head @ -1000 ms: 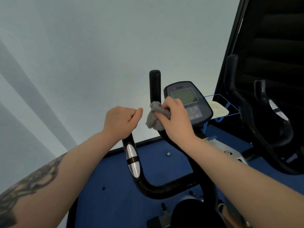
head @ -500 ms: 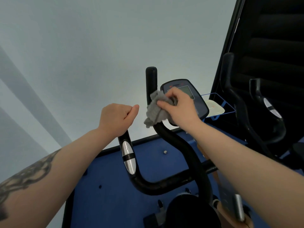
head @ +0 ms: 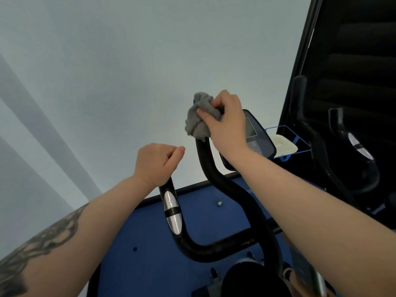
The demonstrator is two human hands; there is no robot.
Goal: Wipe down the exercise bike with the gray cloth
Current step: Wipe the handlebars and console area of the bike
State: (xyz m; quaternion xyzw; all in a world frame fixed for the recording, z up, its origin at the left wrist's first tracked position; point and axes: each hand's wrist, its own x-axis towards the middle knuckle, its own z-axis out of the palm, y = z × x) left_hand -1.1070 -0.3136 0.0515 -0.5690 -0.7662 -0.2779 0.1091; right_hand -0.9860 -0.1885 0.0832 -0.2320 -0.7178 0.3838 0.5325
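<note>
Cloth first: your right hand (head: 227,123) has the gray cloth (head: 199,116) bunched up and gripped, thumb and curled fingers pinching the wad against the top end of the right handlebar (head: 211,168) of the exercise bike (head: 216,249). The cloth covers the tip of that bar, so the grip end itself is hidden under the fabric, and a loose fold hangs down on the side away from your palm. Your left hand (head: 157,162) is closed in a fist around the upper end of the left handlebar (head: 171,209), thumb lying over the top, with the silver pulse sensor (head: 172,213) exposed just below your wrist. Both bars run down and join in a black U-shaped bend low in the view. The console (head: 256,133) sits just behind your right hand, partly covered by it, its gray screen facing toward you. Beyond the console, a blue-edged clear tray (head: 300,142) holds a pale flat pad (head: 282,143). Under the bike lies blue flooring (head: 137,271), meeting a pale wall (head: 128,61) along a dark strip. To your right stands a second black machine (head: 351,181) with curved handles of its own, well apart from the cloth. Your left forearm shows a dark tattoo (head: 38,245) near the elbow.
</note>
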